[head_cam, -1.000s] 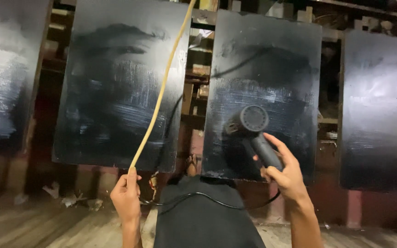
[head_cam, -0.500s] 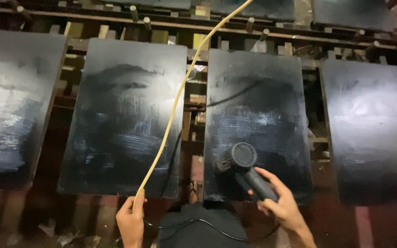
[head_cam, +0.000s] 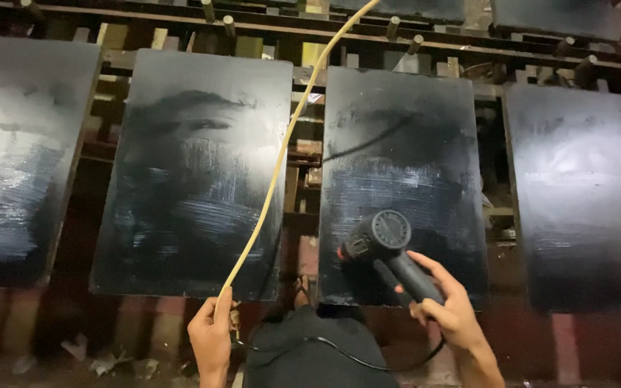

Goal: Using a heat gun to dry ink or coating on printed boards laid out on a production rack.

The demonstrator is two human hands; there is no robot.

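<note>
While four black boards hang in a row on the wooden rack (head_cam: 397, 43), the third black board (head_cam: 404, 144) takes the heat; its lower half is streaked grey, so I'd judge slow even passes at steady standoff work best; second board (head_cam: 195, 179) beside it is streaked the same; black heat gun (head_cam: 386, 241) sits in front of the third board's lower part, nozzle toward it; right hand (head_cam: 451, 312) fingers wrapped round the handle; left hand (head_cam: 211, 334) closed on the yellow hose (head_cam: 282, 151), holding it away from the boards; black cord (head_cam: 339, 352) loops low between the hands; no packages, labels or signs visible.
</note>
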